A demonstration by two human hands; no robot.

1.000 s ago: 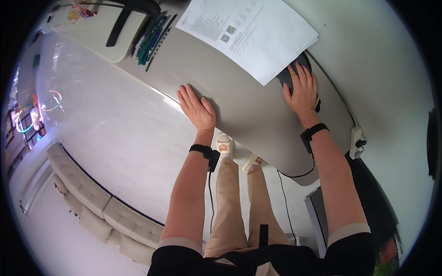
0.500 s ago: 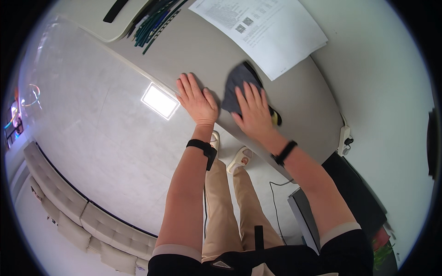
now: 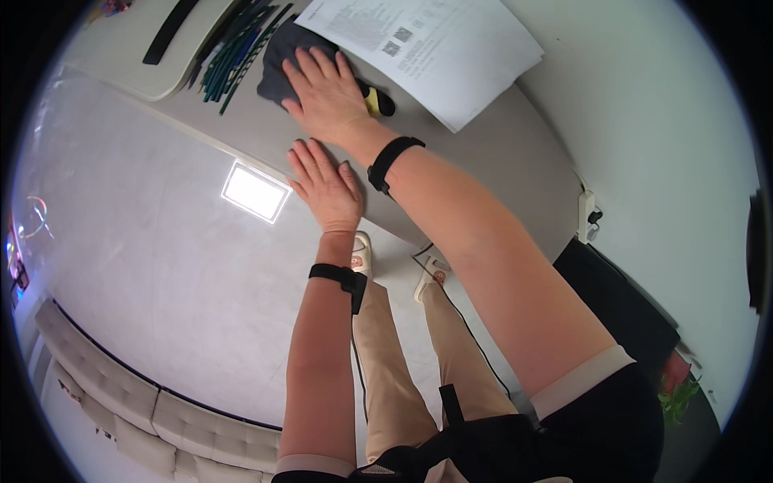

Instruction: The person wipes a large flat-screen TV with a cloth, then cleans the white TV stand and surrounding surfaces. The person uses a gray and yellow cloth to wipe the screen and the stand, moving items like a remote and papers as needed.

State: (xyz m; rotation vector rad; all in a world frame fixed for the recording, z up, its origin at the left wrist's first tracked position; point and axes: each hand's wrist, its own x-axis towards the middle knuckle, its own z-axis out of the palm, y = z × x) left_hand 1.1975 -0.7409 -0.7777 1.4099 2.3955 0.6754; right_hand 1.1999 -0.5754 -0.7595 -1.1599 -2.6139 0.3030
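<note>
My right hand (image 3: 322, 92) lies flat with spread fingers on a dark grey cloth (image 3: 278, 68), pressing it to the grey tabletop (image 3: 483, 153). A yellow and black piece (image 3: 378, 101) sticks out beside the palm; whether it belongs to the cloth cannot be told. Nearer me, my left hand (image 3: 326, 189) rests palm down at the table's front edge, fingers stretched out and holding nothing. Printed paper sheets (image 3: 435, 60) lie just right of the cloth. To its left is a bunch of dark green pencils or thin sticks (image 3: 233, 60).
A pale rounded panel with a black strip (image 3: 169, 32) stands at the far left. At the right, a white power strip (image 3: 586, 213) is by the wall. Below are the shiny floor (image 3: 161, 241), a dark cable (image 3: 475, 342) and a tufted beige sofa (image 3: 113, 366).
My right hand has slid the cloth far and to the left across the tabletop, with the yellow and black piece moving along. My left hand has stayed at the table edge.
</note>
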